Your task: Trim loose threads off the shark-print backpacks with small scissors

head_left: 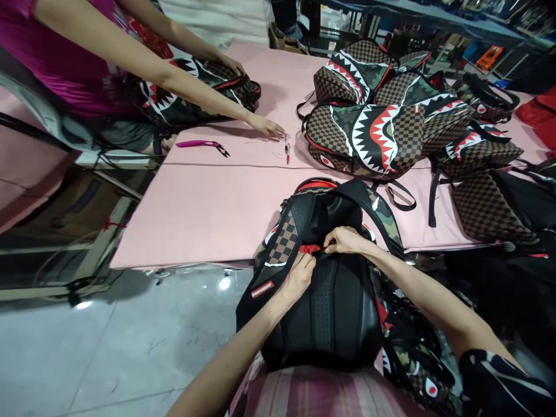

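Observation:
A black backpack (324,313) leans against the table edge at my lap, its padded back panel and shoulder straps facing me. Red lining (310,249) shows through an opening across the upper back panel. My left hand (299,277) is closed on the near edge of that opening, left of centre, beside a strap with a checkered patch (283,242). At the right end of the opening, my right hand (345,240) pinches the edge with thumb and fingers. Whether a zipper pull is between those fingertips cannot be made out.
Several shark-mouth backpacks (382,139) are piled on the pink table (208,214) at the right. Purple-handled nippers (197,143) and a small red-and-clear item (287,152) lie there. Across the left side, a co-worker's hand (266,126) reaches over the table beside another backpack (204,87).

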Demonstrator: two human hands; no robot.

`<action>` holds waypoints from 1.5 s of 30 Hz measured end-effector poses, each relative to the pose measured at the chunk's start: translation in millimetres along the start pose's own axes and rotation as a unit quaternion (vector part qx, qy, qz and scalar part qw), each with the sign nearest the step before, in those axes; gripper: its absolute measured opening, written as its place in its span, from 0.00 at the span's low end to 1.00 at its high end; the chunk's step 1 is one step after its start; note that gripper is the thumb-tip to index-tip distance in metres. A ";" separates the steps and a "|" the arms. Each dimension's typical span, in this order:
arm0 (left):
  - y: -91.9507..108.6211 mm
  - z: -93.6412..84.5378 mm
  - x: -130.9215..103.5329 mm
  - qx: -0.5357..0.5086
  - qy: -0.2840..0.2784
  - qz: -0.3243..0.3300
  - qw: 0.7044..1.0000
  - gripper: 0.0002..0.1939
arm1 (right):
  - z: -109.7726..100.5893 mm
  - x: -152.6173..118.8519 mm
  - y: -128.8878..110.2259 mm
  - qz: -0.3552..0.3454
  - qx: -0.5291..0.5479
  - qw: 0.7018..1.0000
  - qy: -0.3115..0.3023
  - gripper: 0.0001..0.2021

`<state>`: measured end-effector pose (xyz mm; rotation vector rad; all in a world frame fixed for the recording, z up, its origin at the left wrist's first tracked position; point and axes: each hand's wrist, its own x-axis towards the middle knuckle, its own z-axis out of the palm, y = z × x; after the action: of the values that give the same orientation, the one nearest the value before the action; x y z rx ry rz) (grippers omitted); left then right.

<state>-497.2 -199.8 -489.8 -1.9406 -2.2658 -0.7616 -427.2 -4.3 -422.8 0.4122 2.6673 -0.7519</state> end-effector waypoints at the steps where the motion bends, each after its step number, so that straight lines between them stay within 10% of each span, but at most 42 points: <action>1: -0.8 1.3 -0.4 0.000 -0.001 -0.004 1.000 0.10 | 1.9 1.4 1.4 0.002 0.038 0.999 0.003 0.07; 16: -1.7 -14.8 21.6 -0.069 -0.020 -0.155 0.985 0.14 | 19.5 6.1 10.1 0.068 0.440 0.864 0.233 0.16; 25: -1.5 -36.0 86.1 -0.054 -0.243 -0.182 0.951 0.08 | 20.0 -0.4 9.9 0.056 0.398 0.884 0.239 0.16; 34: -0.4 -24.4 79.0 -0.031 -0.199 -0.285 0.937 0.11 | -2.0 -17.0 7.3 0.102 0.116 0.980 0.129 0.10; 45: -2.4 -21.4 80.7 -0.086 -0.138 -0.284 0.945 0.10 | 4.5 -3.5 0.4 0.116 0.102 0.980 0.127 0.06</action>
<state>-521.6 -135.1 -443.0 -1.5263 -3.0924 -0.7890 -422.8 -7.1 -425.2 0.9117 2.7107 -0.9567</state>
